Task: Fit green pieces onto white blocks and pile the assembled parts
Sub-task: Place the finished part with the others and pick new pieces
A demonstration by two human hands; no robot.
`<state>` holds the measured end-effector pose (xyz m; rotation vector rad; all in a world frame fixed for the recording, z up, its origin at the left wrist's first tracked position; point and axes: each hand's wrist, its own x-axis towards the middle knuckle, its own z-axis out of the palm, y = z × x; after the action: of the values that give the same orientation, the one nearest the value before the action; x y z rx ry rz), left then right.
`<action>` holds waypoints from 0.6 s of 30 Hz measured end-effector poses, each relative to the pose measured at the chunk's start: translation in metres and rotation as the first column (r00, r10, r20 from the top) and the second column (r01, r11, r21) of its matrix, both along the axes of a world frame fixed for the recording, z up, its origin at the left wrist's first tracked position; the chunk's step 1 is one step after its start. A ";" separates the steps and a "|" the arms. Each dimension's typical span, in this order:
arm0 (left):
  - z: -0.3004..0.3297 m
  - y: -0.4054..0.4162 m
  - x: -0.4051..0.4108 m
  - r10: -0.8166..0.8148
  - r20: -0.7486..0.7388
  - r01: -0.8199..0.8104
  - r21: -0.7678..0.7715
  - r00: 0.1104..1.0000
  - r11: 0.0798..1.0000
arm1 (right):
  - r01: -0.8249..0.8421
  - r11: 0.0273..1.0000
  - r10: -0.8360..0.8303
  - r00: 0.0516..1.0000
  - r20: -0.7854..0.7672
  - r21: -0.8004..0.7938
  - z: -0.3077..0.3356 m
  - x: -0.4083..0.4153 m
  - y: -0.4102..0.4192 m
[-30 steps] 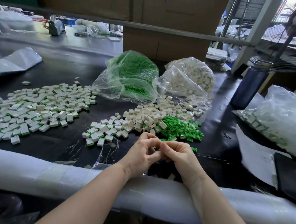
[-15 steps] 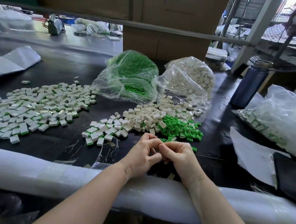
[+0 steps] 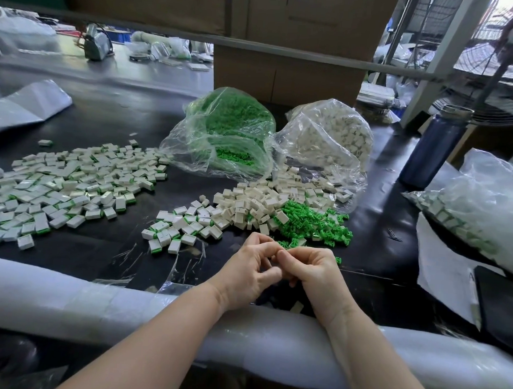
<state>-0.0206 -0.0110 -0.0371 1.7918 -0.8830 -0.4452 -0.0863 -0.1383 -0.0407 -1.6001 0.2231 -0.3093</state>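
**Pressing a piece home, out of sight**

While both hands meet at lower centre of the head view, the part they work on is hidden between the fingers. The left hand and right hand are curled, fingertips touching, and seem to pinch something small; what it is cannot be made out, so the grip itself is a guess.

Just above the hands lie the loose green pieces, touching a heap of white blocks at centre. A small cluster of assembled parts sits left of centre, and the big pile spreads over the left of the black desk. Two bags stand behind, green and white.

To do this step well, I judge the green piece should be squared to the block's open end before pressing, then pushed evenly with both thumbs until flush; a tilted piece would likely jam. Resting the wrists on the foam roll steadies the press. The finished part belongs with the near cluster.
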 end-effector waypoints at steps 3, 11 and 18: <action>0.001 0.000 0.000 0.004 0.011 -0.005 0.006 1.000 1.000 | -0.007 1.000 0.007 1.000 0.000 0.024 0.000 0.000 0.001; 0.000 0.001 0.002 0.120 -0.009 -0.121 -0.041 0.993 0.992 | 0.088 0.995 -0.090 0.995 0.032 0.050 0.003 0.000 0.003; -0.001 0.001 0.004 0.123 0.018 -0.123 0.000 0.992 0.992 | 0.196 0.949 -0.184 0.980 0.070 -0.245 0.002 0.000 0.001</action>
<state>-0.0170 -0.0100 -0.0385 1.8421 -0.7797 -0.3509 -0.0867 -0.1376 -0.0392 -1.8233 0.3139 -0.5409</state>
